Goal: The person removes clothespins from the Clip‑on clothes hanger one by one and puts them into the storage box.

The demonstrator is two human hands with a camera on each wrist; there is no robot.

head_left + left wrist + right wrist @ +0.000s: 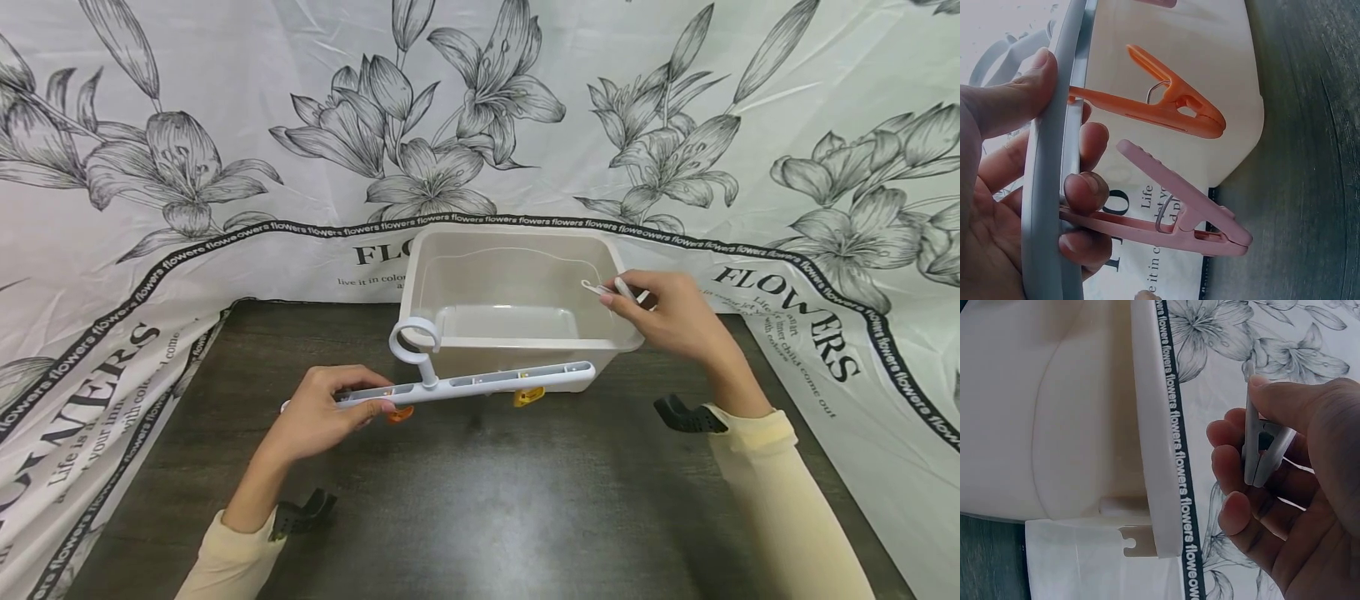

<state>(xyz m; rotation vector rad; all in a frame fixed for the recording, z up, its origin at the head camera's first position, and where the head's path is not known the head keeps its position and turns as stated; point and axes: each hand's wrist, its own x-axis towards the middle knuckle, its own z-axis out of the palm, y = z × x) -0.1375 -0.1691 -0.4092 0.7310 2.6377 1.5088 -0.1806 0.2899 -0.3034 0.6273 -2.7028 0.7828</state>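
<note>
My left hand [318,412] grips a pale grey plastic hanger bar [480,384] near its left end, holding it above the table. An open-ended ring hook [411,340] rises from the bar. Below it hang an orange clothespin [1179,109] and a pink clothespin [1179,219], both beside my left fingers, and a yellow clothespin [529,397] toward the right end. Between thumb and fingers, my right hand [671,312] pinches a light grey clothespin [1251,431] with a small hooked end, over the right rim of the bin.
A cream plastic bin [517,343] stands at the back of the dark wooden table [480,492], behind the hanger. White flower-printed cloth [300,192] covers the wall behind and both sides. A black strap [686,415] sits at the right wrist, another [303,512] at the left.
</note>
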